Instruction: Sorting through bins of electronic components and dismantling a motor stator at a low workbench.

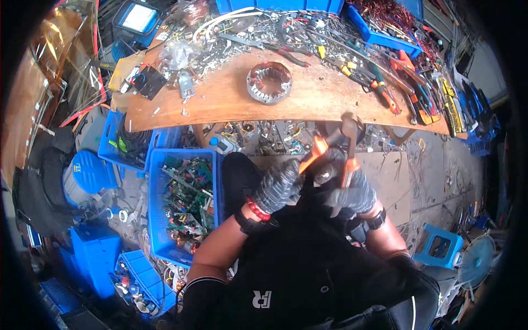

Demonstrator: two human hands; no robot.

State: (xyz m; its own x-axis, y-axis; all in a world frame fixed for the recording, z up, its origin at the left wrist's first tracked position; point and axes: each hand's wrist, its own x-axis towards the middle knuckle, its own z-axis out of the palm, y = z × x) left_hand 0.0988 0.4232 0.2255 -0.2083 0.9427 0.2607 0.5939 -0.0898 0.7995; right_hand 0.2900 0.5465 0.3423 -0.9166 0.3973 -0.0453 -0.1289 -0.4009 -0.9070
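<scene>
Both my hands wear grey-and-black gloves and are held over my lap, below the bench edge. My left hand [278, 186] is closed round an orange-handled tool [314, 153]; its working end is blurred, so its kind is unclear. In my right hand [356, 192] is a hammer [350, 137] with a dark metal head and an orange grip, its head pointing up toward the bench. A small greyish metal piece [324, 176] shows between the hands; whether either hand touches it is hard to tell. On the bench lies a ring-shaped motor stator [269, 82] with copper-coloured windings.
Pliers [386, 98], cutters [289, 54] and other hand tools lie along the wooden bench [220, 93], before a heap of metal scrap [242, 41]. A blue crate [155, 209] of circuit boards stands left of my legs. A light-blue stool [440, 246] is at right.
</scene>
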